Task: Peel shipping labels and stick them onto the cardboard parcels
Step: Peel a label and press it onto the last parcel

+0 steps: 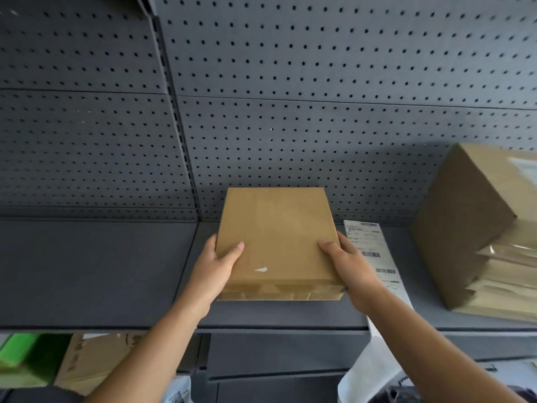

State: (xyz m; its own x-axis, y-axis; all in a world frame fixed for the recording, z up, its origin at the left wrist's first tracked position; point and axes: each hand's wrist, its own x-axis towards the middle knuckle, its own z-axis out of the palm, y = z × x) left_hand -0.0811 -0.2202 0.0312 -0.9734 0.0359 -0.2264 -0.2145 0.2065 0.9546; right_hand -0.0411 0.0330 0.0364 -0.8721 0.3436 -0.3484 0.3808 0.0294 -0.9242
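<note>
Grey pegboard [290,82] fills the upper frame above a dark shelf [87,271]. At centre, a flat cardboard parcel [276,239] sits between both hands: left hand [216,264] and right hand [350,264] each pressed against a side, thumbs on top. A strip of shipping labels [370,251] lies just right of it; a larger box [470,228] stands at the right edge

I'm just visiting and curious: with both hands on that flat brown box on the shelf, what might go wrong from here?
1. The label strip lies right beside the box, partly under the right hand; sliding the box could crease it or drag it off the shelf.
2. The box top shows a small white scuff; a label stuck over it might not lie flat.
3. The left hand grips only the edge, so the box could slip if lifted.
</note>
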